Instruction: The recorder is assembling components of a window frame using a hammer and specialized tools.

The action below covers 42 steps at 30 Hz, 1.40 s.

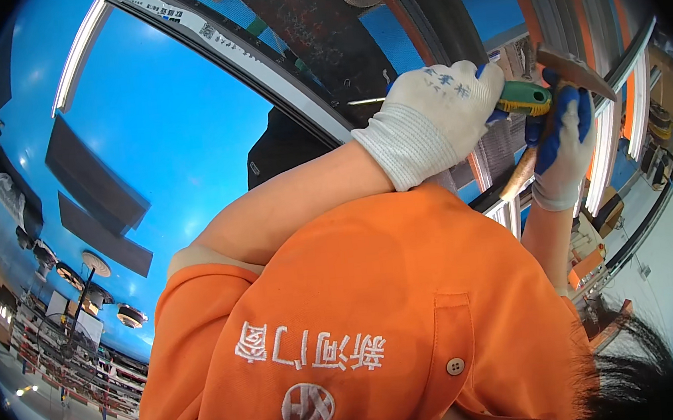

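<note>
The left hand [442, 114]'s gloved fingers curl tight around a green brush [529, 95], its yellow bristles showing just beyond them, toward the right hand [568, 144]. The right hand's blue-coated fingers wrap a hammer [577, 72]; its metal head rises above those fingers, and its wooden handle end sticks out below them, leftward. Whether brush and hammer touch, I cannot tell. Long dark profiles [447, 12] lie beyond both sets of fingers, while a blue surface [177, 128] spreads well left of the left fingers
</note>
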### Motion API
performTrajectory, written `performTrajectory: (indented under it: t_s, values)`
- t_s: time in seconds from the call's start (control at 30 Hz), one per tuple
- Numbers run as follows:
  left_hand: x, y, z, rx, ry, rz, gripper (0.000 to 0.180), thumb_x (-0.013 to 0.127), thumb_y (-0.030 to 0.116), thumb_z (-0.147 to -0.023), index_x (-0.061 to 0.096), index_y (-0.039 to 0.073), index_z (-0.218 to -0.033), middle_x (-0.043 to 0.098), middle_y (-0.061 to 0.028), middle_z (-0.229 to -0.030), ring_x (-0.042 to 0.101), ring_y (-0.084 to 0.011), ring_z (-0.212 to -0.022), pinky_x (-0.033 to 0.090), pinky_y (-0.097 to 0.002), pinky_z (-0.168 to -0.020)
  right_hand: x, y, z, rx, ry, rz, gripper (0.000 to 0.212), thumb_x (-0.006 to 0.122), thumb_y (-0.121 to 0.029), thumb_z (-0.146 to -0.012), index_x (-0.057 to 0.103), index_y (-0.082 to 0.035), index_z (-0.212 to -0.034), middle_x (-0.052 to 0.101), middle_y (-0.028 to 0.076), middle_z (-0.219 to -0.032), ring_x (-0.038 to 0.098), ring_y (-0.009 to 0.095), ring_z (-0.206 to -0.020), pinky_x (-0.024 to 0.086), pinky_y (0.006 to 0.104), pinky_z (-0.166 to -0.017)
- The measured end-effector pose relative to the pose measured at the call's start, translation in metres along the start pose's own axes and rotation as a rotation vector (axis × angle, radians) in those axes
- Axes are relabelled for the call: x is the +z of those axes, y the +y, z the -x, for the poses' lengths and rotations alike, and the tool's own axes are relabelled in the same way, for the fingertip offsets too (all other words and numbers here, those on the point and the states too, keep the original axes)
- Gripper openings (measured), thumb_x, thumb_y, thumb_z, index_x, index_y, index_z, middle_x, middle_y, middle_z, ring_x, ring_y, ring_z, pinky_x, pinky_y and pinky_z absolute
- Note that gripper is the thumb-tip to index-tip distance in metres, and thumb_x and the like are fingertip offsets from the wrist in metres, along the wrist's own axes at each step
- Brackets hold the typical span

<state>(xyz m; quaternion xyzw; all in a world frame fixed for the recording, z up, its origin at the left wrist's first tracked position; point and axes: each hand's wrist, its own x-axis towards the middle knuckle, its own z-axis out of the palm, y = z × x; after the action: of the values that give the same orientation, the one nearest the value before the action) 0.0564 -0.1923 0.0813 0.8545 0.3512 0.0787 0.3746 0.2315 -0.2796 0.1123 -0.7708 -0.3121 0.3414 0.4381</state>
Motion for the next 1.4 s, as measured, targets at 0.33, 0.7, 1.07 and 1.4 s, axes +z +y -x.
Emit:
performTrajectory:
  t_s: [0.33, 0.7, 1.07, 1.4]
  values:
    - [0.005, -0.006, 0.011, 0.083, 0.059, -0.044, 0.044, 0.077, 0.02, -0.079, 0.054, 0.007, -0.115, 0.069, -0.012, -0.096, 0.071, -0.0272, -0.078, 0.058, -0.0289, -0.068, -0.001, 0.01, 0.011, 0.027, -0.032, -0.143, 0.044, 0.066, -0.022, -0.093, 0.054, 0.0, -0.13, 0.066, 0.005, -0.093, 0.051, 0.007, -0.062, 0.04, 0.0179, -0.056]
    - [0.007, -0.01, 0.017, 0.06, 0.088, 0.052, 0.045, 0.078, 0.02, -0.079, 0.055, 0.007, -0.116, 0.069, -0.0121, -0.099, 0.071, -0.0286, -0.081, 0.059, -0.0291, -0.073, 0.011, -0.008, 0.013, 0.03, -0.048, -0.2, 0.043, 0.07, -0.014, -0.088, 0.057, 0.0, -0.127, 0.067, 0.008, -0.091, 0.053, 0.008, -0.061, 0.043, 0.0197, -0.057]
    - [0.003, -0.003, 0.023, 0.117, -0.117, 0.077, 0.043, 0.078, 0.024, -0.079, 0.055, 0.008, -0.112, 0.069, -0.0105, -0.099, 0.071, -0.0275, -0.086, 0.057, -0.0315, -0.076, -0.032, 0.003, 0.028, 0.205, -0.203, -0.179, 0.045, 0.07, -0.004, -0.079, 0.057, 0.0, -0.122, 0.067, 0.012, -0.096, 0.059, 0.014, -0.072, 0.049, 0.0236, -0.069]
    - [-0.002, -0.003, 0.035, 0.311, -0.384, -0.023, 0.043, 0.079, 0.027, -0.078, 0.056, 0.008, -0.11, 0.068, -0.0095, -0.1, 0.07, -0.0262, -0.09, 0.056, -0.0335, -0.077, -0.032, 0.004, 0.061, 0.322, -0.453, -0.079, 0.054, 0.074, 0.002, -0.065, 0.059, 0.001, -0.117, 0.067, 0.015, -0.101, 0.062, 0.022, -0.087, 0.05, 0.0288, -0.084]
